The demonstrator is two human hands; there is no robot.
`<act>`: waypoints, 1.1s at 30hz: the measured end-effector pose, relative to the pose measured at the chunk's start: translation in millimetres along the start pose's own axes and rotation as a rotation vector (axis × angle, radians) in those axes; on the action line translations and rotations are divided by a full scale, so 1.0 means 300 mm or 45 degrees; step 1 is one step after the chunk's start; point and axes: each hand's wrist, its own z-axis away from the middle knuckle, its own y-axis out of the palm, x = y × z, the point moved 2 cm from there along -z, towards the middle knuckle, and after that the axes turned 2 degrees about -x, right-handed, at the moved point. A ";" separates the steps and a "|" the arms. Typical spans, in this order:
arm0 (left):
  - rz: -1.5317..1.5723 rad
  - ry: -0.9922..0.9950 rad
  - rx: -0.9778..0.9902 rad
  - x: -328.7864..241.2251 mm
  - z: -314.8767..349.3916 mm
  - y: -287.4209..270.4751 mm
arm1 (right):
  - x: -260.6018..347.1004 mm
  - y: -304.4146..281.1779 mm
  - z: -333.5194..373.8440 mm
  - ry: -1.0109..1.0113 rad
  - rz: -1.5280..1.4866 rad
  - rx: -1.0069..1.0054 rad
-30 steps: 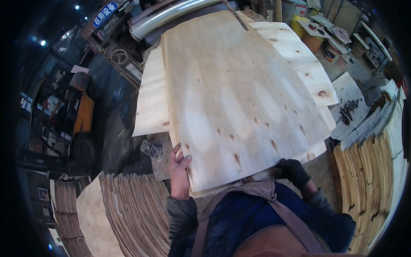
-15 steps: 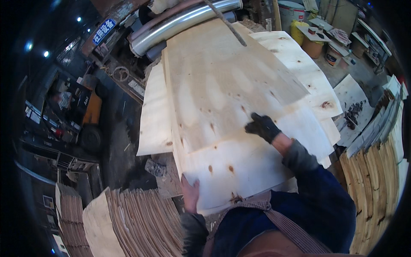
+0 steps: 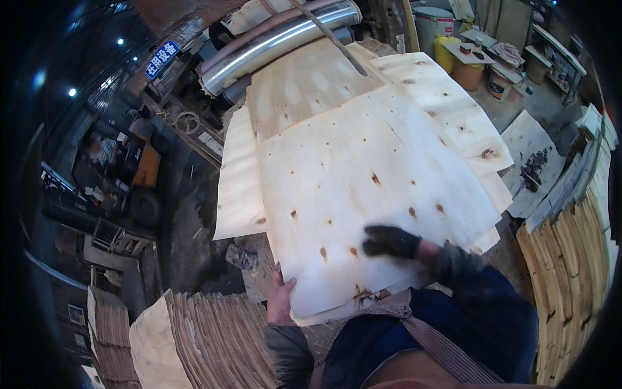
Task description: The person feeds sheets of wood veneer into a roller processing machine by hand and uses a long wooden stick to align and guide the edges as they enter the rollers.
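A pale wood veneer sheet (image 3: 363, 162) with brown knots lies on top of a stack in front of me. My left hand (image 3: 280, 299) is bare and pinches the stack's near left corner, thumb on top and fingers at the side edge. In a black glove, my right hand (image 3: 391, 242) is over the near right part of the pale sheet, fingers stretched out and slightly blurred; whether it touches the wood I cannot tell. Beyond, a tan veneer sheet (image 3: 295, 91) reaches toward a shiny metal roller (image 3: 278, 47). A long thin stick (image 3: 334, 40) slants over it.
Other veneer sheets (image 3: 444, 97) jut out on both sides beneath. Upright veneer stacks stand at lower left (image 3: 214, 337) and right (image 3: 564, 279). A forklift (image 3: 139, 168) with a blurred person is at left. A bucket (image 3: 502, 84) and a drum (image 3: 433, 24) stand at back right.
The tan sheet has slid away toward the roller, baring more of the pale knotted sheet. My right hand has come back nearer to me. My left hand stays at the corner.
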 end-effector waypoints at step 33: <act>-1.368 0.165 -0.381 0.240 -0.025 -0.001 | 0.157 -0.369 -0.415 -0.116 -0.886 -0.711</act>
